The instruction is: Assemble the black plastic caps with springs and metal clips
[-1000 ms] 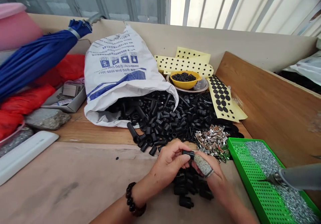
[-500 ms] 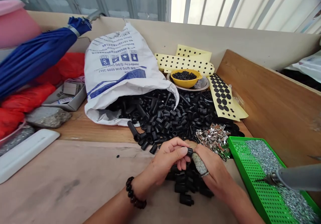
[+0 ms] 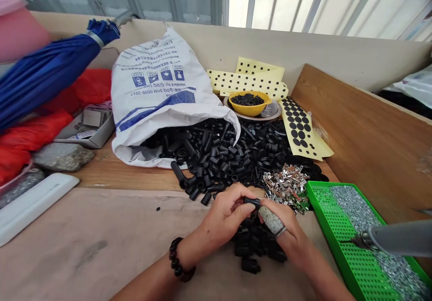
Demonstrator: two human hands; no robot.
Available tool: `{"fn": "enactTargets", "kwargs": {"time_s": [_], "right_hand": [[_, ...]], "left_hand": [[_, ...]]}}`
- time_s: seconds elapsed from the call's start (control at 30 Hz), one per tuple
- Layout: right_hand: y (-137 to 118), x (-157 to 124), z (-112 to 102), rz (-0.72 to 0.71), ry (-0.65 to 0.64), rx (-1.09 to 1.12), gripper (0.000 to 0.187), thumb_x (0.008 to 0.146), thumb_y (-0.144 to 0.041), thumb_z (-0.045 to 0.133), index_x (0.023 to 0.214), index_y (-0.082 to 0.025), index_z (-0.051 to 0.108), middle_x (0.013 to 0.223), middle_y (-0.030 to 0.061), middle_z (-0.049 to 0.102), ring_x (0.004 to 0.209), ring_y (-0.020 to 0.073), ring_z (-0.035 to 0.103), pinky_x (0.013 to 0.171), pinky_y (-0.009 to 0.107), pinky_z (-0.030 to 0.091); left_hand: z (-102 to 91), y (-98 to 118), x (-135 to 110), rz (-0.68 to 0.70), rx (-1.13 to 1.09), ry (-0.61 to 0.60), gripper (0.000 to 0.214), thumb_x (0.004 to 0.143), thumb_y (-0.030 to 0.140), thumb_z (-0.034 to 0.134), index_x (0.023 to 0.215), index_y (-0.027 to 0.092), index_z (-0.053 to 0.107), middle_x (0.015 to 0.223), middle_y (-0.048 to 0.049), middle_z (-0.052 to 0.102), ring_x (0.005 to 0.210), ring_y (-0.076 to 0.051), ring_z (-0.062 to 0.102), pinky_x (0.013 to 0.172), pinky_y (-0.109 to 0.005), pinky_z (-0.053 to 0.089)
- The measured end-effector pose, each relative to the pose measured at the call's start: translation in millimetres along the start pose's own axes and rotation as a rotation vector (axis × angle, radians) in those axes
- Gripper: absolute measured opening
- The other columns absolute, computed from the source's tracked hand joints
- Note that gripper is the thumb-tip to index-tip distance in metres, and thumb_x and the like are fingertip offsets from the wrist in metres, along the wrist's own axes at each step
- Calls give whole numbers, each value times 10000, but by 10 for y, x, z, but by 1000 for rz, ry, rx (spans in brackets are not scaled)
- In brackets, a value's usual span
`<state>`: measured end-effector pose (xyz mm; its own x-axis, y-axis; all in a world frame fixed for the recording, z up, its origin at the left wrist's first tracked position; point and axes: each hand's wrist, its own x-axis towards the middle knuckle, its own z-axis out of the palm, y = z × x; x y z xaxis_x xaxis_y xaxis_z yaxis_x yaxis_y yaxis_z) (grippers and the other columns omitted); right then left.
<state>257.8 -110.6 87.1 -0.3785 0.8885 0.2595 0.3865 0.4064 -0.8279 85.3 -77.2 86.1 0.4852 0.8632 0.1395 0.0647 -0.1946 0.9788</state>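
Head view: black piece (image 3: 251,201) tight between left fingers (image 3: 243,210); right fingers (image 3: 274,207) against its right end, their grip unclear.

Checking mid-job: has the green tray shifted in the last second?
No. The green tray lies in the same place alongside the wooden board; both shift together slightly in the picture.

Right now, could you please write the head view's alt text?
A person's left hand and right hand hold a black part above black pieces. Beyond lie a white sack and metal pieces, with a green tray at right.
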Motion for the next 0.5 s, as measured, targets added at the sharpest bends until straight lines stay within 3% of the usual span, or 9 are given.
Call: {"fn": "enactTargets", "kwargs": {"time_s": [0.07,0.13,0.27,0.37,0.5], "right_hand": [[17,-2,-13,27,9,-5,214,906,-235,331,727,-207,446,676,-14,519,624,140,482,571,245,372],[26,6,-37,-2,-18,-48,196,907,-232,338,758,-206,462,721,-1,543,669,150,507,604,254,394],[37,34,-66,-195,-75,-177,184,909,-208,317,923,-201,501,905,57,595,852,191,546,738,305,427],[52,40,-56,-266,-51,-284,200,908,-208,295,906,-196,495,839,67,584,779,198,536,687,323,428],[49,32,-43,-261,-58,-289,249,921,-238,251,860,-189,487,776,69,568,733,199,527,655,327,435]], "left_hand": [[-35,21,-13,45,173,-6,149,842,224,511,937,177,616,765,-5,590,710,-130,524,645,-229,395],[-57,24,-13,29,206,-32,165,830,210,525,958,193,628,773,1,602,709,-130,526,644,-228,390],[-45,-35,19,-165,-148,-117,207,804,279,546,946,145,615,680,5,581,546,-93,499,518,-198,386],[-16,-82,31,-263,-378,-112,284,781,367,587,909,114,604,636,-3,584,476,-73,483,456,-178,370],[6,-96,12,-349,-526,-97,306,763,409,625,877,127,596,597,5,591,430,-53,466,405,-149,329]]}}
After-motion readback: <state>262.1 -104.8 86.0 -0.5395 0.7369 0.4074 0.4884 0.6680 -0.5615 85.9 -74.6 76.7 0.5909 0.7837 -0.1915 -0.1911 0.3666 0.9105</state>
